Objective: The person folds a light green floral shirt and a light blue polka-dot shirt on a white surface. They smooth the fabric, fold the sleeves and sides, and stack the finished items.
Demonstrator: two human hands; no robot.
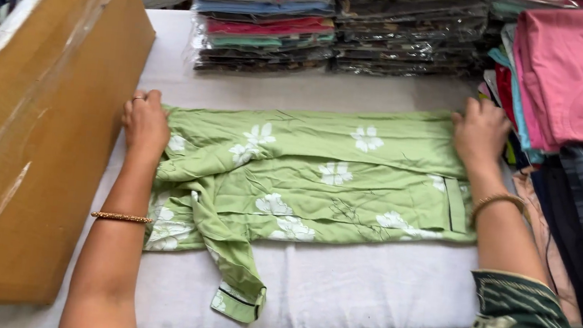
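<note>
We see a wide table (364, 297) covered with a white padded cloth; its near edge runs along the bottom of the view, and a bare white strip stays open between this edge and the garment. On the left a big brown cardboard box (34, 127) stands close against the table, its flat side shiny with clear tape, so the room on that side is narrow. At the far edge two stacks of packed clothes (331, 27) in glossy clear bags close the table, with a free band of cloth before them. On the right a pile of folded fabrics (573, 76) — pink on top, blue and dark checked lower — leaves almost no gap beside the right arm.

In the middle lies the green garment (318, 180), spread lengthwise from left to right. It is light green with white flowers, thin and soft, with many small wrinkles. One sleeve (236, 272) hangs toward the near edge and ends in a cuff with a dark line.

The left hand (145, 121) lies flat on the left end of the garment, fingers together, pressing it down. The right hand (480, 131) rests on the right end, fingers curled over the far corner — we cannot tell if it pinches the fabric. Each wrist wears a thin golden bangle (121, 217)
</note>
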